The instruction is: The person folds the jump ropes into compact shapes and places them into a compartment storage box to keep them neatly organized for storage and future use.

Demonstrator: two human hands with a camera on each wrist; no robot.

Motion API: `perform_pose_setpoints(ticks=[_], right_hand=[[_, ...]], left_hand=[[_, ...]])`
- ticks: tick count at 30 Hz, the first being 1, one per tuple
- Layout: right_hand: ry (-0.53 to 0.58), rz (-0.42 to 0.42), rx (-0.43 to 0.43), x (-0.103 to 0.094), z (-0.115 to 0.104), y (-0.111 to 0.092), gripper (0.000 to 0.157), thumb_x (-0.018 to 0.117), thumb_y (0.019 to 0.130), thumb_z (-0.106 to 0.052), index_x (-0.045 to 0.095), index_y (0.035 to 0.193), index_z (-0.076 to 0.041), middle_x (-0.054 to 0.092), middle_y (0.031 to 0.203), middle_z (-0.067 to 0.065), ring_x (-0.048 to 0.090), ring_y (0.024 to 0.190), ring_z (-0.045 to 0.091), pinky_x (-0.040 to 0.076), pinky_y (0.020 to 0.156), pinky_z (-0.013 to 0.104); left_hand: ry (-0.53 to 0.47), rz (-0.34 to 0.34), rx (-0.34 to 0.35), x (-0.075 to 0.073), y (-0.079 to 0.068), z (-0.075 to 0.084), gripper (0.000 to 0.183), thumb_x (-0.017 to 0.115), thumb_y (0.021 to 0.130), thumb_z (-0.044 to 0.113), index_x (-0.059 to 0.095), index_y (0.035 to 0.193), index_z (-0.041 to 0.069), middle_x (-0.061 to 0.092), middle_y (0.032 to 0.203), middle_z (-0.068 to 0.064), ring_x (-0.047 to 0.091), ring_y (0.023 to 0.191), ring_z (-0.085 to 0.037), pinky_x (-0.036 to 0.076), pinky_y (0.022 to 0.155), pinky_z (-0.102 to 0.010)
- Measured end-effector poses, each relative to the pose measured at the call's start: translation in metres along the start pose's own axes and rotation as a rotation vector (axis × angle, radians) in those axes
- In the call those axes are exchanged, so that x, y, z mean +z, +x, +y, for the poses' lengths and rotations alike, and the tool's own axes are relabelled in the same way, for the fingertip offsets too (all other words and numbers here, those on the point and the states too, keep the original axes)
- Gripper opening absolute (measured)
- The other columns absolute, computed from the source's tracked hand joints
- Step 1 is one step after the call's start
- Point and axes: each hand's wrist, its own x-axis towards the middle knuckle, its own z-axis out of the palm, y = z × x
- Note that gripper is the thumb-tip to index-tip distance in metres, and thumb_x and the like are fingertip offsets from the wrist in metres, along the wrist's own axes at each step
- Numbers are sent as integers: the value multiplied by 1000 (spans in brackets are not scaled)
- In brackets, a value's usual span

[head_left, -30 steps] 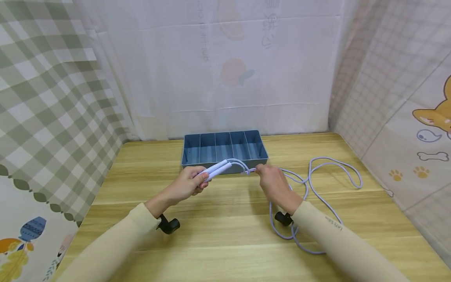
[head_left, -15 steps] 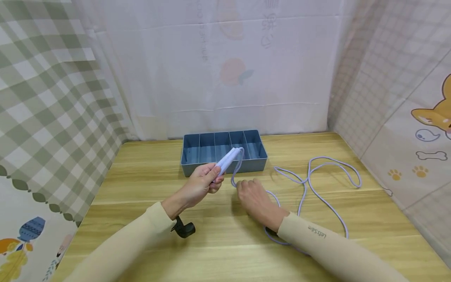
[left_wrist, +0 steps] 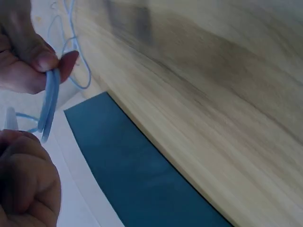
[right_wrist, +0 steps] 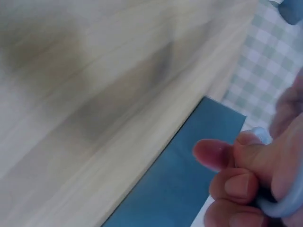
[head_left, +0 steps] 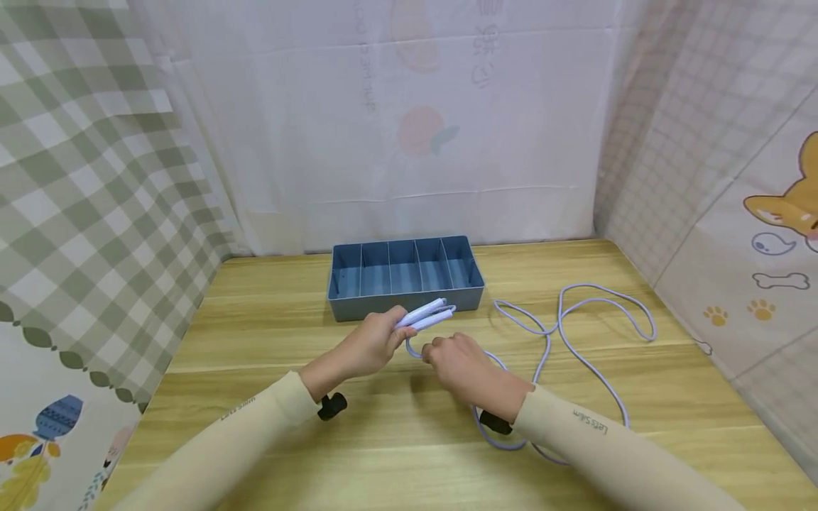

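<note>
A pale lavender jump rope lies partly in my hands and partly on the table. Its two handles [head_left: 429, 314] sit side by side in my left hand [head_left: 371, 344], tips pointing right and slightly up. Close to the right, my right hand [head_left: 465, 369] pinches the rope near the handles. In the left wrist view, the right hand's thumb and finger [left_wrist: 46, 61] squeeze a doubled stretch of cord [left_wrist: 50, 104]. The left hand [left_wrist: 28, 177] is curled below it. From the right hand, the loose rope [head_left: 591, 367] trails in loops over the table's right side.
A blue-grey tray [head_left: 405, 304] with several compartments stands behind the hands, near the white back curtain [head_left: 287, 142]. The wooden table [head_left: 268, 305] is flanked by patterned cloths. Both wrists wear black cameras.
The right hand has moved left and toward the person, pulling rope along. The left hand has shifted right; the handles swung upward, then tilted back down. The tray has stayed put.
</note>
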Motion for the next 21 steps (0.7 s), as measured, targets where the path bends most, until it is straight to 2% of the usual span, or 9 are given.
perform_pose_setpoints(ticks=[3,7,12,16,21], right_hand=[[60,-21,30,-6,0,1,20,67,82,7,67,76,-12,54,64,-3,41,52,12,39,48,31],[106,-32,62,-13,0,1,20,68,85,3,66,74,-14,55,65,-5,45,52,14,42,46,33],[135,-22,69,-23,0,2,24,72,93,-12,62,71,-15,52,63,-6,42,52,11,41,45,32],[163,20,47,-32,3,4,29,71,97,-18,58,71,-13,45,59,-6,38,51,8,38,45,28],[214,66,28,-36,7,5,33,70,98,-16,53,70,-14,38,59,-8,36,52,6,34,47,24]], left_hand=[[95,-29,42,1,-1,-4,15,57,106,21,53,102,7,53,74,-2,41,55,-9,33,49,-22],[189,-59,90,2,-2,-7,18,61,103,25,53,99,9,58,79,-2,48,61,-12,40,53,-25],[281,-135,88,1,-3,-8,22,66,98,32,55,95,14,57,80,2,52,68,-14,45,61,-29],[319,-201,95,1,-4,-8,24,68,97,34,53,92,16,53,77,3,51,69,-13,44,63,-30],[321,-221,128,2,-2,-7,23,66,99,36,55,93,17,53,77,4,51,69,-11,44,64,-28]])
